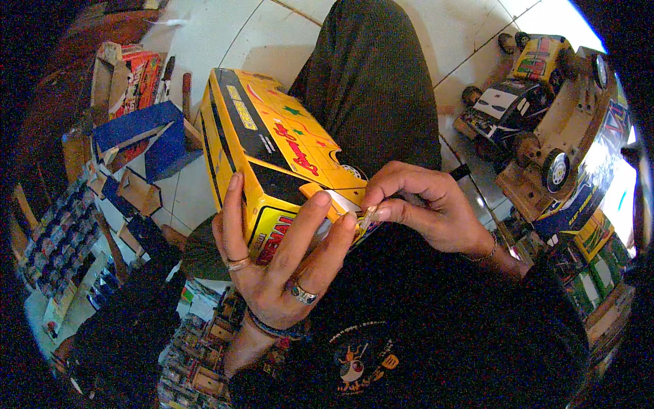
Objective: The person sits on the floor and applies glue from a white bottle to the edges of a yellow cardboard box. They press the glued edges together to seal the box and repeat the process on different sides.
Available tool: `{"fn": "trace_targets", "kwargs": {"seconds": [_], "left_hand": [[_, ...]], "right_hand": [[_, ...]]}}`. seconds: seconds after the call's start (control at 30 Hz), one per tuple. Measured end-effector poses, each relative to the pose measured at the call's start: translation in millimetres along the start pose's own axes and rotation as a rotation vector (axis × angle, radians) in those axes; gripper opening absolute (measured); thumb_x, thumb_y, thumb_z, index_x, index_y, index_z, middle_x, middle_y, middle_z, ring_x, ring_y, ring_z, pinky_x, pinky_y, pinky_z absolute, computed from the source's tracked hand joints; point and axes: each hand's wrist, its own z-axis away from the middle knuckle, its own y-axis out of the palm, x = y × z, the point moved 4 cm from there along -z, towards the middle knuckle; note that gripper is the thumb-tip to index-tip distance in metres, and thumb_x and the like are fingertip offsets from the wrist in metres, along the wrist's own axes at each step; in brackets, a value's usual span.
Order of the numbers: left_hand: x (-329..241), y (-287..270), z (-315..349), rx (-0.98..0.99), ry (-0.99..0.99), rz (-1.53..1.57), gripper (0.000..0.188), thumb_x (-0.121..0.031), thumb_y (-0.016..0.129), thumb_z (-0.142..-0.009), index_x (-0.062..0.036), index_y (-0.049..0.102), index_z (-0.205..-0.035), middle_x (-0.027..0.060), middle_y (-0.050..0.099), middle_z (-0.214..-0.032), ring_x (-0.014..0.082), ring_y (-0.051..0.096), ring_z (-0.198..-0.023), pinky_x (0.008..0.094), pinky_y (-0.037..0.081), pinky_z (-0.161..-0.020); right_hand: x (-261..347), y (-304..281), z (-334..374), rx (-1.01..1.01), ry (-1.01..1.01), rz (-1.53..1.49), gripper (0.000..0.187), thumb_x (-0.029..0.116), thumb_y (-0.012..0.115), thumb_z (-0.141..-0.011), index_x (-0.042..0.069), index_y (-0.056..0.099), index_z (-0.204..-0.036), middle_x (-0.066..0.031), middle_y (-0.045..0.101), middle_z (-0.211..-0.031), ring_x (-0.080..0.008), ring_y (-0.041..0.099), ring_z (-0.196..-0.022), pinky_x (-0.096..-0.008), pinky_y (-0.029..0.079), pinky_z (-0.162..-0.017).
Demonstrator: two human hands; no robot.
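A yellow toy bus with black window bands, red lettering and star decals lies on its side across my lap. My left hand steadies its near end, fingers spread over the edge and pressed on the body. A strip of yellow and white sticker stands partly away from the bus corner under the left fingertips. At that same corner, my right hand pinches a small pale piece between thumb and forefinger; its exact kind is hard to make out. One white-hubbed wheel shows on the bus side.
Several wooden toy trucks with wheels lie heaped on the right. A blue box-shaped part and wooden pieces are at the left on the tiled floor. Rows of small parts sit farther left, near another person's arm.
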Motion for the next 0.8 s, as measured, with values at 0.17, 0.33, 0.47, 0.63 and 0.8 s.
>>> {"fn": "trace_targets", "kwargs": {"seconds": [0.17,0.33,0.47,0.63,0.8], "left_hand": [[-0.5,1.6,0.5,-0.021,0.017,-0.022,0.043,-0.020,0.082,-0.075,-0.0297,0.069,-0.115,-0.0102,0.060,-0.133,0.0531,0.049,-0.123,0.0562,0.045,-0.090],[-2.5,1.6,-1.2,-0.010,-0.019,-0.011,0.042,-0.022,0.082,-0.075,-0.0294,0.069,-0.114,-0.0110,0.060,-0.133,0.0536,0.049,-0.123,0.0567,0.045,-0.091],[-4.2,1.7,-4.0,0.028,-0.006,-0.018,0.039,-0.022,0.082,-0.075,-0.0285,0.071,-0.112,-0.0114,0.060,-0.132,0.0538,0.048,-0.123,0.0576,0.045,-0.091],[-2.9,3.5,-8.0,-0.025,0.028,-0.017,0.035,-0.022,0.081,-0.077,-0.0262,0.071,-0.110,-0.0106,0.061,-0.130,0.0534,0.048,-0.123,0.0597,0.045,-0.092],[-1.3,2.2,-8.0,0.004,0.006,0.023,0.037,-0.021,0.079,-0.079,-0.0246,0.068,-0.114,-0.0090,0.062,-0.130,0.0535,0.049,-0.122,0.0611,0.045,-0.094]], "right_hand": [[-0.4,1.2,0.5,-0.020,-0.010,0.024,0.013,0.012,0.066,-0.095,0.003,0.068,-0.103,-0.0067,0.067,-0.098,-0.0181,0.064,-0.097,-0.0314,0.050,-0.086],[-1.4,3.2,2.9,-0.084,-0.048,0.015,0.012,0.012,0.067,-0.094,0.004,0.069,-0.102,-0.0060,0.068,-0.096,-0.0181,0.065,-0.095,-0.0304,0.050,-0.085],[-0.2,2.8,3.2,-0.100,-0.055,-0.007,0.011,0.012,0.068,-0.094,0.004,0.069,-0.101,-0.0058,0.069,-0.096,-0.0179,0.065,-0.092,-0.0305,0.051,-0.083],[6.8,4.8,6.7,-0.089,-0.033,0.007,0.010,0.005,0.067,-0.093,0.000,0.066,-0.101,-0.0092,0.065,-0.098,-0.0184,0.062,-0.093,-0.0315,0.049,-0.083],[9.6,5.0,3.8,-0.118,-0.085,0.082,0.010,0.010,0.067,-0.094,0.002,0.067,-0.101,-0.0082,0.068,-0.098,-0.0208,0.065,-0.094,-0.0327,0.051,-0.083]]}}
